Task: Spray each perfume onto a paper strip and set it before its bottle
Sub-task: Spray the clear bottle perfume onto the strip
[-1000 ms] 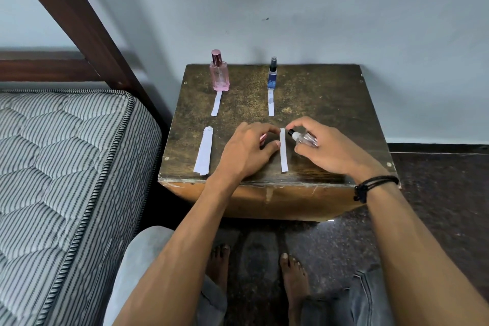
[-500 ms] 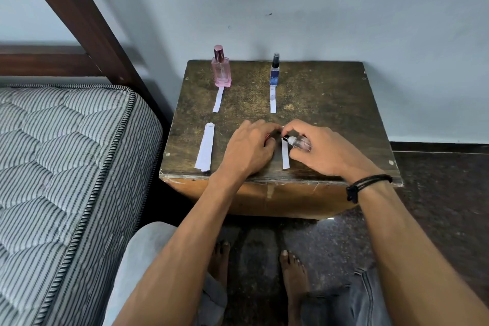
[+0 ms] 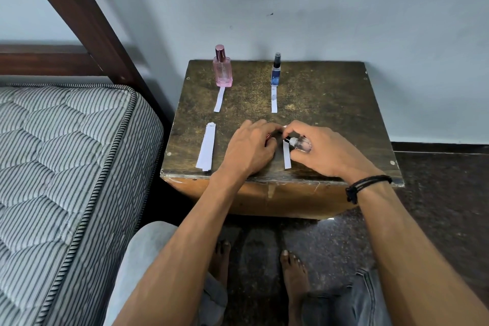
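Three bottles point(image 3: 222, 71) — three strips point(image 3: 219, 99), one stack point(image 3: 206, 147)

Black cord bracelet point(image 3: 367, 188), grey jeans point(image 3: 148, 259)

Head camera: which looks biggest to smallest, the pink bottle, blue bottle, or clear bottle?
Pink bottle, largest.
Blue bottle and clear bottle: unsure; the clear one is nearer and partly hidden by the right hand.

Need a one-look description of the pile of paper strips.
Start at the wooden side table next to the mattress, near-left corner. The pile of paper strips lies there. It is wider than the three single strips.
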